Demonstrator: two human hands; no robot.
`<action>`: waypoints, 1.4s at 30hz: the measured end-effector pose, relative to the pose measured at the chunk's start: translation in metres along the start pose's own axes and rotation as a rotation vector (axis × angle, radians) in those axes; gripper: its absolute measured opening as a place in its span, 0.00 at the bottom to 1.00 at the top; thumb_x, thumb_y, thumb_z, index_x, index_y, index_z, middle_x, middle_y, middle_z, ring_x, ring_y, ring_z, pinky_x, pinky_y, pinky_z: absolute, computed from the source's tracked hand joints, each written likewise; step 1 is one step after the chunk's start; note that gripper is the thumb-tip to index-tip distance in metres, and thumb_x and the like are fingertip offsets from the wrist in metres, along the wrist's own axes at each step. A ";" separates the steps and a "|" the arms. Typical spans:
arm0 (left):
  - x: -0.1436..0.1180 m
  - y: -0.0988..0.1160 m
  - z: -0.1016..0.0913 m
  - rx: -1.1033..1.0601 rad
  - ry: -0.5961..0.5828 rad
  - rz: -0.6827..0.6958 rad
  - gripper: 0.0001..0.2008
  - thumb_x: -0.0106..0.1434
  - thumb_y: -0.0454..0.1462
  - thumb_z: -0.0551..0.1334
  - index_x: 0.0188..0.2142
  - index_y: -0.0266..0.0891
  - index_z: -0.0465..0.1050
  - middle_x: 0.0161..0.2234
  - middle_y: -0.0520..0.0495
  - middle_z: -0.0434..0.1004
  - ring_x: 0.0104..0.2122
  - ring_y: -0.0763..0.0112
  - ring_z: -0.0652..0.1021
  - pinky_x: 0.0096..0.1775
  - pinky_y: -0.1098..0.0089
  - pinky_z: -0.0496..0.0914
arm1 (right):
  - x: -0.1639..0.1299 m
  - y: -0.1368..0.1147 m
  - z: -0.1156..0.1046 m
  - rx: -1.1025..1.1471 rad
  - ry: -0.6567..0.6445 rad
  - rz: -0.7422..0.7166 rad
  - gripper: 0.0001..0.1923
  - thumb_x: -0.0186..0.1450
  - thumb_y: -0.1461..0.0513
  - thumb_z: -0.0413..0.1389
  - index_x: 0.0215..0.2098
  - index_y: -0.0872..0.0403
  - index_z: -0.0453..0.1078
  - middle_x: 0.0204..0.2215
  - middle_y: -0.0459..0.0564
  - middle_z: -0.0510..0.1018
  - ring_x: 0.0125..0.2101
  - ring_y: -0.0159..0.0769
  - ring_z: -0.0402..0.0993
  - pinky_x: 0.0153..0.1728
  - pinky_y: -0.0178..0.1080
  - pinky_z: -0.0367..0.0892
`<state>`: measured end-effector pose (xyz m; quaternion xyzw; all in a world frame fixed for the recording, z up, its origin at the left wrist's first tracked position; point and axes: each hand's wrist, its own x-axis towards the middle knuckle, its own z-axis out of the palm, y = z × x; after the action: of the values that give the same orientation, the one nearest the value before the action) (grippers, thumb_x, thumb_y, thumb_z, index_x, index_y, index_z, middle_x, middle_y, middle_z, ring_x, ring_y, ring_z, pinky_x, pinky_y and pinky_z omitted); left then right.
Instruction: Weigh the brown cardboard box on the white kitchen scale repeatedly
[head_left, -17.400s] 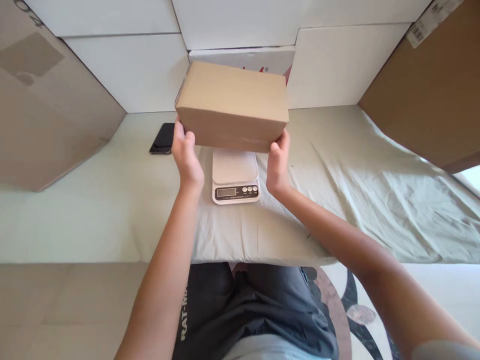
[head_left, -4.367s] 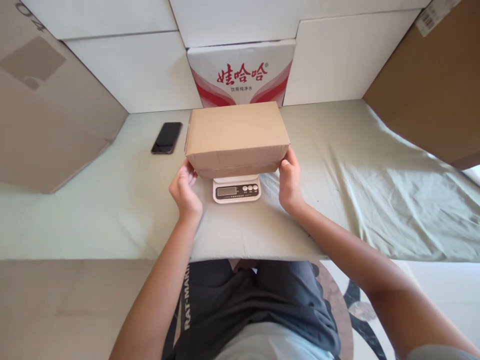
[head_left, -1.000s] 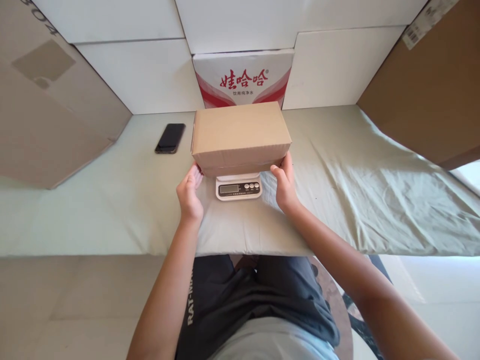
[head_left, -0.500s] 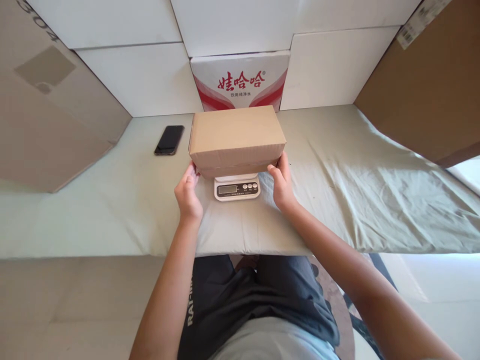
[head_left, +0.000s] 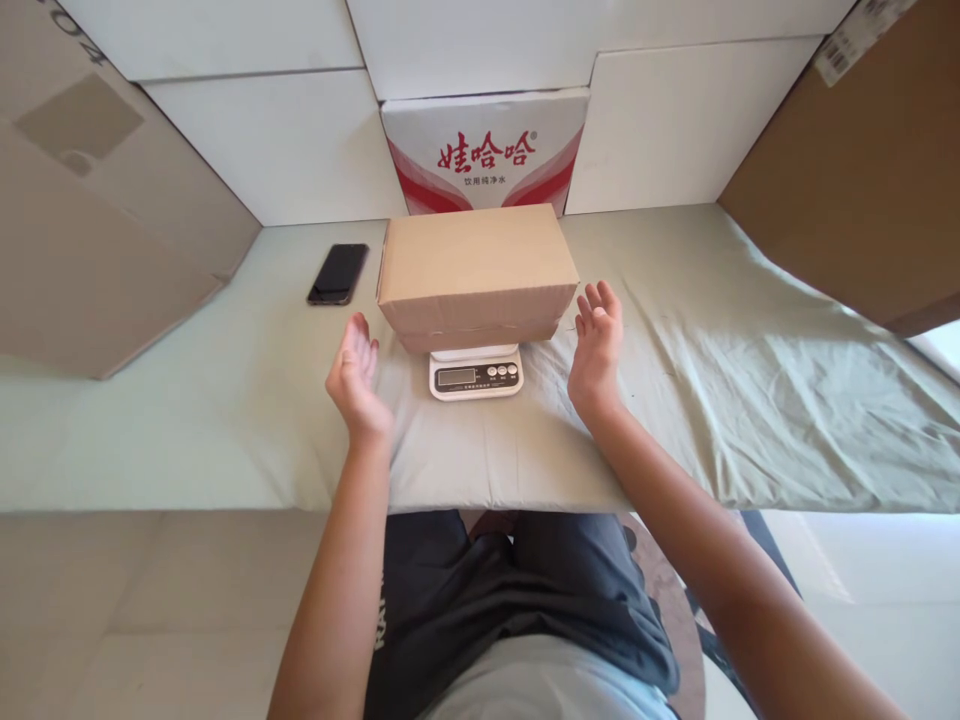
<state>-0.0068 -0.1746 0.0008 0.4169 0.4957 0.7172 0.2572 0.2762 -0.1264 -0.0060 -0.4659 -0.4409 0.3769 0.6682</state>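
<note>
A brown cardboard box [head_left: 477, 262] rests on a white digital kitchen scale [head_left: 475, 388], hiding most of its weighing platform. The scale's front panel, with a small display and three round buttons, pokes out toward me; I cannot read any figure on the display. Just left of the box, my left hand [head_left: 358, 378] is apart from it, fingers stretched and palm turned inward. To the right, my right hand [head_left: 598, 345] is likewise off the box, with its fingers spread and nothing in them.
A dark smartphone [head_left: 338, 274] lies left of the box on the pale green cloth [head_left: 225, 420]. Behind stands a white carton with red lettering [head_left: 486, 150], among white boxes [head_left: 270, 150]. Large brown cartons flank both sides, one left [head_left: 135, 240], one right [head_left: 847, 190].
Both hands have let go of the cardboard box and moved outward, one to each side. The box stays on the scale. The view has shifted slightly.
</note>
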 end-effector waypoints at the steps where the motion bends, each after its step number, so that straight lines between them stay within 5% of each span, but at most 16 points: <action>1: 0.000 0.000 0.000 0.010 -0.002 -0.008 0.28 0.73 0.55 0.55 0.64 0.48 0.76 0.70 0.44 0.73 0.73 0.56 0.69 0.72 0.53 0.64 | 0.000 0.000 0.000 -0.004 -0.007 0.003 0.35 0.69 0.40 0.49 0.71 0.37 0.58 0.77 0.49 0.61 0.78 0.51 0.57 0.77 0.66 0.54; 14: 0.003 0.006 0.003 -0.012 0.006 -0.092 0.31 0.71 0.57 0.54 0.61 0.43 0.78 0.68 0.39 0.76 0.72 0.53 0.71 0.71 0.53 0.67 | -0.002 -0.013 0.010 0.144 -0.091 0.083 0.36 0.65 0.36 0.54 0.66 0.41 0.64 0.73 0.50 0.70 0.75 0.52 0.63 0.78 0.63 0.54; 23: 0.004 -0.002 -0.003 0.066 -0.052 0.059 0.27 0.75 0.52 0.52 0.66 0.47 0.74 0.71 0.43 0.72 0.74 0.56 0.68 0.71 0.54 0.66 | -0.004 -0.015 0.013 0.189 -0.137 0.068 0.38 0.65 0.35 0.55 0.67 0.40 0.65 0.76 0.45 0.65 0.79 0.50 0.55 0.81 0.58 0.51; 28: 0.005 -0.006 -0.002 -0.002 -0.108 0.032 0.29 0.71 0.53 0.59 0.67 0.46 0.74 0.73 0.42 0.70 0.74 0.52 0.67 0.73 0.51 0.64 | -0.004 -0.010 0.014 0.114 -0.250 -0.004 0.35 0.68 0.36 0.53 0.69 0.35 0.65 0.76 0.38 0.65 0.80 0.50 0.49 0.82 0.60 0.48; 35: 0.002 -0.004 0.007 -0.048 -0.199 0.005 0.35 0.67 0.55 0.67 0.68 0.43 0.75 0.71 0.40 0.72 0.73 0.48 0.69 0.73 0.52 0.64 | -0.001 -0.002 0.017 0.078 -0.312 -0.127 0.29 0.71 0.41 0.51 0.65 0.37 0.68 0.72 0.42 0.71 0.75 0.55 0.61 0.78 0.63 0.57; 42: 0.000 -0.006 0.007 -0.015 -0.222 0.000 0.35 0.67 0.56 0.66 0.69 0.44 0.74 0.71 0.40 0.72 0.73 0.48 0.68 0.73 0.52 0.64 | 0.001 -0.001 0.015 0.065 -0.310 -0.120 0.28 0.71 0.40 0.50 0.65 0.37 0.68 0.71 0.42 0.71 0.75 0.53 0.61 0.78 0.61 0.58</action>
<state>-0.0016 -0.1688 -0.0036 0.4920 0.4586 0.6703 0.3136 0.2624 -0.1217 -0.0019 -0.3533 -0.5533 0.4178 0.6280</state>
